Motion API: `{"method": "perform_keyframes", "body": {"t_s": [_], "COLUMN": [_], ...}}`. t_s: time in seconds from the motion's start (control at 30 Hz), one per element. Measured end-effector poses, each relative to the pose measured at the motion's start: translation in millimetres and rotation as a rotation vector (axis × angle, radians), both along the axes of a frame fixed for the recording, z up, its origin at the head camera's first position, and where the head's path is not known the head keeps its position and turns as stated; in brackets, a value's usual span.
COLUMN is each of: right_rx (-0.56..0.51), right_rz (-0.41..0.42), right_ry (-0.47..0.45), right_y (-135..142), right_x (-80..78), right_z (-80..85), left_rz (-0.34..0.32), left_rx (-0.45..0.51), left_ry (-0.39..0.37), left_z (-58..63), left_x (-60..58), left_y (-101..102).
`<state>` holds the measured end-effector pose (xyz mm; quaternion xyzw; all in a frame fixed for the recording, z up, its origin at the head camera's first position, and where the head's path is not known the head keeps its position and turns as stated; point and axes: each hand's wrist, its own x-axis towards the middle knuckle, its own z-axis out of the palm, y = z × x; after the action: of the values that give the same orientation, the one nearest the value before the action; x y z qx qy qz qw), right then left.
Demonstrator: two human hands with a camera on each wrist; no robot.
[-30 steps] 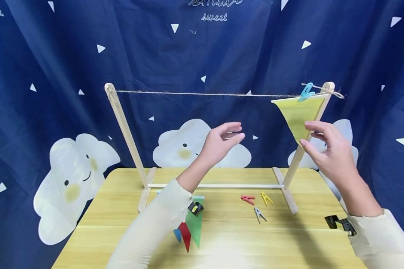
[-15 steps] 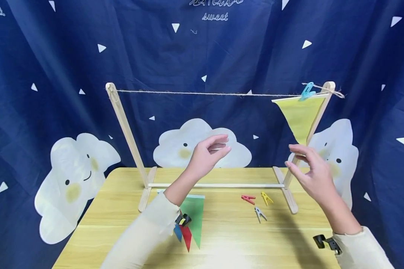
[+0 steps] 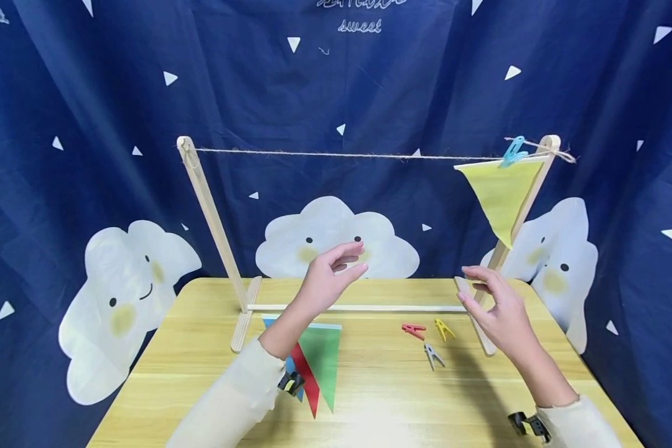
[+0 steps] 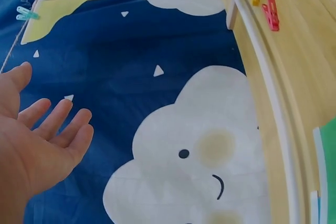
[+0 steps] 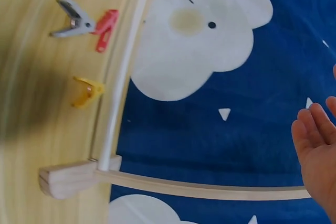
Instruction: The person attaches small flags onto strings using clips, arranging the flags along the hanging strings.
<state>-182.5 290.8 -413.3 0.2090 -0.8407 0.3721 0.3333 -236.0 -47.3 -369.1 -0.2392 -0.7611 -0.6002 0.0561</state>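
Note:
In the head view my left hand [image 3: 330,277] hovers in front of the frame's middle, fingers loosely bent around nothing. My right hand [image 3: 495,308] is in the air by the right post, below the yellow pennant [image 3: 501,196], its thumb and fingers apart. That pennant hangs from the twine [image 3: 336,154], held by a light-blue clothespin [image 3: 514,151] close to the post's top. Red [image 3: 413,331], yellow [image 3: 443,330] and grey [image 3: 433,356] clothespins lie on the table between the hands. Green [image 3: 325,354], red [image 3: 307,379] and blue pennants lie under my left forearm, which partly covers them.
The wooden stand has a left post [image 3: 213,218], a right post [image 3: 523,211] and a low white crossbar [image 3: 369,308]. Its feet rest on the wood-grain table [image 3: 392,398]. A dark blue curtain [image 3: 336,93] with clouds hangs behind.
Both hands have come down and to the left, the right one away from the yellow pennant's tip. The pennant stays clipped on the twine. More of the red and blue pennants shows.

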Motion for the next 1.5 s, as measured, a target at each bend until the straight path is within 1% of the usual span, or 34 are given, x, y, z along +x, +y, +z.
{"method": "perform_keyframes", "body": {"t_s": [0.13,0.27,0.43,0.57,0.67,0.87,1.0,1.13,1.27,1.5], "right_rx": [-0.010,-0.003,0.045,0.087,0.118,0.165,0.189,0.201,0.198,0.215], "right_rz": [-0.004,-0.018,-0.033,-0.040,-0.046,-0.060,-0.062,-0.051,-0.038,-0.045], "right_ry": [-0.032,-0.087,-0.146,-0.157,-0.161,-0.168,-0.192,-0.253,-0.321,-0.392], "right_y": [-1,-3,-6,-9,-10,-12,-12,-12,-12,-13], "right_x": [-0.6,-1.6,-3.4,-2.7,-1.3,0.9,2.3,4.3,7.0,10.7], "right_z": [-15.0,-31.3,-47.2,-58.4,-66.2,-78.0,-86.1,-96.2,-103.4,-112.7], "left_rz": [0.019,0.027,0.039,0.060,0.077,0.078,0.073,0.088,0.117,0.156], "left_rx": [-0.056,-0.103,-0.133,-0.196,-0.235,-0.273,-0.308,-0.357,-0.403,-0.447], "left_ry": [0.006,-0.006,-0.024,-0.044,-0.046,-0.072,-0.062,-0.043,-0.029,-0.070], "left_z": [-8.9,-18.8,-28.4,-36.0,-42.9,-54.7,-63.3,-73.3,-83.5,-100.7], "left_x": [-0.4,-3.0,-5.1,-4.3,-4.7,-5.6,-6.5,-7.0,-7.9,-7.2], "left_y": [-8,-18,-32,-40,-44,-53,-59,-66,-72,-82]}}
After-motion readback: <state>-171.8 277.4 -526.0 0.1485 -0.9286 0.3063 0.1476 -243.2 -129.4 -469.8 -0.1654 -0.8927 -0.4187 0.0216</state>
